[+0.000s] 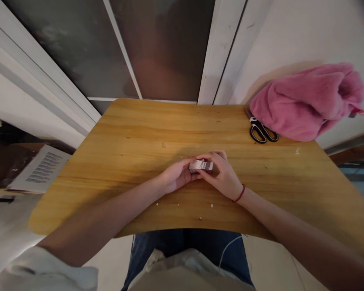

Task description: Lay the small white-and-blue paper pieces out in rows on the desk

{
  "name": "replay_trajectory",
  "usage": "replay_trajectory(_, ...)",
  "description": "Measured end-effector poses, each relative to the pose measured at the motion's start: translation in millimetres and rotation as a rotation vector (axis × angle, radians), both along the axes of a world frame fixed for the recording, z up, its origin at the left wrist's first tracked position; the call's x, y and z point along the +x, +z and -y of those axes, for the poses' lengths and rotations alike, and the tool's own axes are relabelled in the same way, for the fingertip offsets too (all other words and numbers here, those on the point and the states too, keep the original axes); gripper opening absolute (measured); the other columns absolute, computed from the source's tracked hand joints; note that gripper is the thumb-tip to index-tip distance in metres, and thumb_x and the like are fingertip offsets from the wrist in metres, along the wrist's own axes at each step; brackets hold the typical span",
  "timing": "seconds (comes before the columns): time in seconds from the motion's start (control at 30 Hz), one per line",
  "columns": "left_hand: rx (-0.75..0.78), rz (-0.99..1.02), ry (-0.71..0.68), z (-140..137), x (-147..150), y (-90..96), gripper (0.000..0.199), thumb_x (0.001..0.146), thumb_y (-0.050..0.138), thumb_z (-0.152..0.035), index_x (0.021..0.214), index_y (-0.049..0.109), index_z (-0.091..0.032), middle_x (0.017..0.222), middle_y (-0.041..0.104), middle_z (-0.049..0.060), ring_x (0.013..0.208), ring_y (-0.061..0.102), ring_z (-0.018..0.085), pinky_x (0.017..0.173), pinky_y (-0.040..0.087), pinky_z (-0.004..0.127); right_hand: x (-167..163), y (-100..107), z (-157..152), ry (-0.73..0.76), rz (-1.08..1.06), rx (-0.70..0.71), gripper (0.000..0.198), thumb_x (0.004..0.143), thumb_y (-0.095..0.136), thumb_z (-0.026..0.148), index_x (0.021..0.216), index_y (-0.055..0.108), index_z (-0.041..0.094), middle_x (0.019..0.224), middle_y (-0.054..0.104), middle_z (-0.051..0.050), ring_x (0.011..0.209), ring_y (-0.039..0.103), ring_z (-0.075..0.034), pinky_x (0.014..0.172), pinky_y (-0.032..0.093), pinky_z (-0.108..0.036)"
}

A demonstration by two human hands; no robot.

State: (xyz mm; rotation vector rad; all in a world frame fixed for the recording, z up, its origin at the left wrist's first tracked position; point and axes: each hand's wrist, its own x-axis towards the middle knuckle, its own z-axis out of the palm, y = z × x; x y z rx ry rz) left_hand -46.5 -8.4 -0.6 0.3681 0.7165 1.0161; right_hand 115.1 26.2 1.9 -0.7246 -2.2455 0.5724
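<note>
Pinching the small pale pack (205,165) from both sides, I have my two hands close together with it between them. My left hand (176,176) is curled at its left end, thumb along the upper edge and the other fingers partly beneath, in a nearly closed cradle. My right hand (223,178) comes from its right, thumb on the near side and forefinger over the far side, parted only by the pack's own width. Those fingers cover parts of it, so I cannot tell what is on its underside.

The wooden table (139,137) stretches beneath the pack on every side. White scraps (212,205) lie nearer me than the pack. The black-handled scissors (263,131) rest beyond it to the right, well apart, and the pink plush fabric (306,101) is heaped farther out that way, right beside the handles; I cannot make out the blades clearly. A red bracelet (239,195) circles my wrist to the pack's right. Far to its left, off the table, sits a box with printed lines (42,169). Straight beyond the pack stand dark panels (160,48) in white frames.
</note>
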Motion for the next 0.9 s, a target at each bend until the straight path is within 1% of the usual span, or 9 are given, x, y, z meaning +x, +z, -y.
replay_trajectory(0.07,-0.025,-0.010,0.033,0,0,0.8,0.024,0.089,0.043,-0.014,0.091,0.066,-0.010,0.091,0.070,0.010,0.080,0.065,0.016,0.083,0.048,0.031,1,1,0,0.004,0.002,-0.009,0.025,0.083,0.059,0.024,0.108,0.055,0.025,0.098,0.063,-0.004,0.094,0.050,-0.023,0.085,0.043,-0.042)
replay_trajectory(0.2,-0.025,-0.001,0.086,-2,-4,3.4,0.022,0.086,0.045,-0.010,0.092,0.066,-0.007,0.094,0.070,0.013,0.087,0.067,0.020,0.090,0.048,0.035,6,5,-4,-0.004,-0.006,0.011,0.029,0.083,0.060,0.024,0.111,0.053,0.024,0.105,0.062,-0.005,0.097,0.051,-0.023,0.088,0.041,-0.043)
replay_trajectory(0.3,-0.010,0.005,0.109,-2,-7,4.9,0.021,0.083,0.046,-0.007,0.092,0.066,-0.007,0.096,0.070,0.012,0.088,0.067,0.020,0.093,0.048,0.036,10,6,-7,-0.013,-0.023,0.029,0.033,0.082,0.060,0.022,0.113,0.050,0.024,0.106,0.060,-0.006,0.096,0.051,-0.022,0.088,0.041,-0.043)
replay_trajectory(0.5,0.056,-0.026,0.100,-2,-8,4.8,0.021,0.080,0.049,-0.003,0.091,0.065,-0.011,0.100,0.069,0.009,0.084,0.067,0.017,0.089,0.050,0.034,10,6,-9,-0.023,-0.046,0.029,0.029,0.083,0.058,0.022,0.111,0.051,0.025,0.105,0.061,-0.004,0.092,0.052,-0.021,0.087,0.043,-0.042)
replay_trajectory(0.63,0.072,-0.030,0.085,-2,-8,3.2,0.021,0.079,0.050,-0.004,0.092,0.065,-0.010,0.101,0.068,0.011,0.085,0.067,0.018,0.092,0.049,0.035,10,6,-9,-0.039,-0.053,0.036,0.027,0.084,0.057,0.020,0.109,0.053,0.025,0.103,0.062,-0.004,0.091,0.053,-0.021,0.085,0.044,-0.042)
replay_trajectory(0.77,0.068,-0.034,0.073,-2,-9,1.5,0.022,0.079,0.050,-0.005,0.095,0.064,-0.009,0.099,0.069,0.014,0.090,0.068,0.021,0.095,0.047,0.036,11,6,-10,-0.070,-0.091,-0.003,0.027,0.083,0.057,0.019,0.109,0.054,0.024,0.100,0.061,-0.005,0.091,0.054,-0.020,0.084,0.045,-0.041)
replay_trajectory(0.9,0.047,-0.068,0.087,-2,-9,1.2,0.021,0.079,0.050,-0.004,0.094,0.063,-0.009,0.097,0.070,0.013,0.087,0.068,0.020,0.093,0.048,0.035,13,4,-12,-0.111,-0.212,-0.070,0.028,0.083,0.059,0.020,0.111,0.054,0.024,0.102,0.059,-0.005,0.092,0.056,-0.019,0.086,0.047,-0.040)
